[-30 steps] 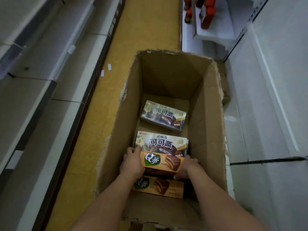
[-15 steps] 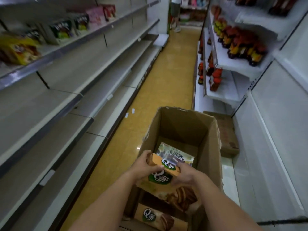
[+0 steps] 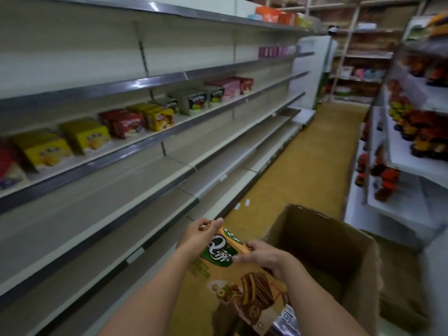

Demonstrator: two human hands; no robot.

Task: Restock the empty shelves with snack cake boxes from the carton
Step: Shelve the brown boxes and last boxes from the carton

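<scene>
Both hands hold an orange snack cake box (image 3: 232, 275) with a green logo and a chocolate cake picture, lifted above the carton's left edge. My left hand (image 3: 201, 232) grips its far left corner. Across its right edge lies my right hand (image 3: 264, 257). The open brown carton (image 3: 339, 251) stands on the aisle floor at the lower right; what it holds is mostly hidden. Bare grey shelves (image 3: 116, 197) run along the left, just beyond the box.
The shelf above (image 3: 135, 141) carries yellow, red and green snack boxes. A white rack with bottles (image 3: 412, 141) lines the right side. A second cardboard box (image 3: 400, 275) lies behind the carton. The yellow aisle floor (image 3: 315, 166) runs ahead.
The snack cake box has come up out of the carton and moved left toward the shelves. My view has swung up from the carton to the shelving.
</scene>
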